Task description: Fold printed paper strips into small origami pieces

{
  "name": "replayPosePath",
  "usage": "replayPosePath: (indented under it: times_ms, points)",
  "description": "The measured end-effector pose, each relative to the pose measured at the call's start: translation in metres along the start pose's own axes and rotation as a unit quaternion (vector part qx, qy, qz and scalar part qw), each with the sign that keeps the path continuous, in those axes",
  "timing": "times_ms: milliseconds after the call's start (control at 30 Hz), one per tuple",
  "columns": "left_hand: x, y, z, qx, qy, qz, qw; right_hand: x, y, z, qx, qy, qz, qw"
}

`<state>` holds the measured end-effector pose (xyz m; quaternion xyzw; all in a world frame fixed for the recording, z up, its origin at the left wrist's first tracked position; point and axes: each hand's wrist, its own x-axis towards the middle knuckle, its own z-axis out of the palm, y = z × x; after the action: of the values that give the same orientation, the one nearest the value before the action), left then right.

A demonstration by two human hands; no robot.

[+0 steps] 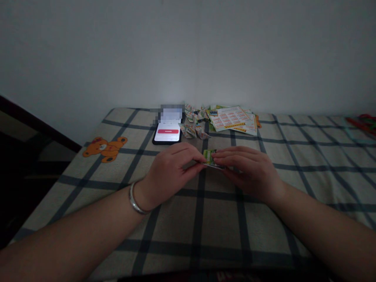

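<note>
A small folded piece of printed paper (209, 156), green on top with a white lower edge, is held between my two hands over the checked cloth. My left hand (176, 168), with a silver bangle on its wrist, pinches the paper's left end between thumb and fingers. On the other side, my right hand (249, 168) grips the right end, its fingers lying over the top and its thumb beneath. Those fingers hide part of the paper. Beyond my hands lie several folded paper shapes (195, 129) in similar print.
Behind my left hand a phone (167, 133) lies with its screen lit. A stack of printed sheets (235, 119) rests near the wall. An orange bear picture (105, 149) is at the left edge of the checked cloth (176, 227). Red and green items (367, 121) sit far right.
</note>
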<state>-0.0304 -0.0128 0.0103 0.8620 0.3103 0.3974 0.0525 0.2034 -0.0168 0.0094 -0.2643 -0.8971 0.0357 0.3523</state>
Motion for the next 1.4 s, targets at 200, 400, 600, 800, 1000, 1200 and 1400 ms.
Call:
replayPosePath:
  times_ms: [200,400,600,800,1000,1200,1400]
  points:
    - [0.0,0.001,0.0,-0.019,-0.012,0.022,1.0,0.0,0.0,-0.001,-0.029,-0.005,-0.013,0.999]
    - [-0.002,-0.001,0.0,-0.018,-0.033,0.033,0.999,0.001,-0.003,-0.005,-0.011,-0.026,-0.015,0.999]
    - [-0.003,-0.006,0.0,-0.046,-0.044,0.062,0.996,0.0,0.0,-0.004,0.052,-0.036,0.1,0.993]
    - [-0.004,-0.005,0.001,-0.068,-0.05,0.049,0.995,-0.002,0.006,0.008,0.101,-0.055,0.194,0.974]
    - [-0.003,-0.005,0.002,-0.086,-0.071,0.04,0.993,0.0,0.007,0.01,0.106,-0.041,0.213,0.97]
    - [-0.002,-0.006,0.002,-0.085,-0.036,-0.036,0.995,0.001,0.009,0.007,0.096,-0.025,0.209,0.973]
    - [-0.001,-0.004,0.007,-0.104,-0.067,-0.146,0.981,0.001,0.007,0.008,0.099,-0.01,0.214,0.972]
